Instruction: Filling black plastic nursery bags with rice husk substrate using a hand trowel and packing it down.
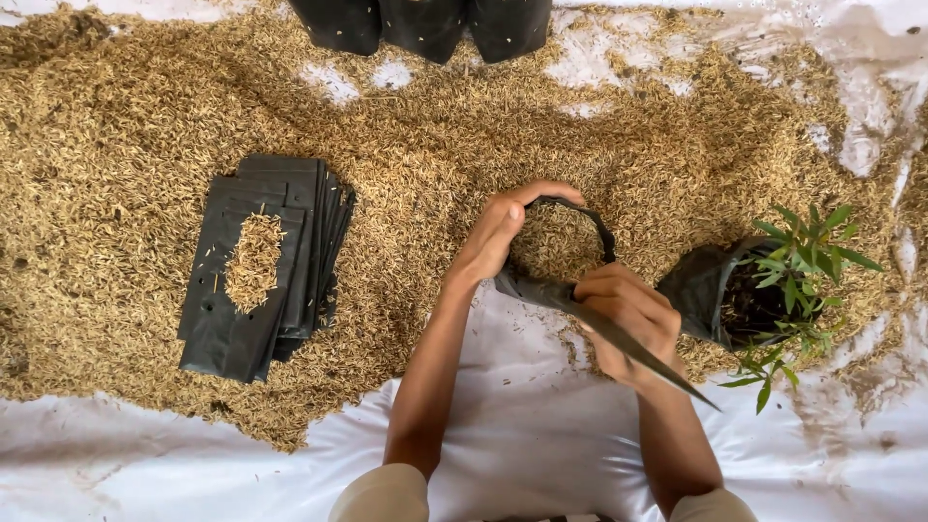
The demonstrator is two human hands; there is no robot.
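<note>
My left hand [498, 232] grips the far rim of a black plastic nursery bag [561, 290], holding its mouth open; the bag is full of tan rice husk. On the near side, my right hand [628, 324] is closed on the bag's edge, together with a long thin dark blade-like piece [667, 372] that slants down to the right. Both hands sit over the edge of a big husk pile [435, 135]. Right beside my right hand stands another black bag with a small green seedling [788, 280] in dark soil.
A stack of flat black nursery bags [280, 280] lies on the husk at the left, with a small heap of husk on top. Filled black bags [425, 24] stand at the top edge. A white sheet [522, 435] covers the ground in front of me.
</note>
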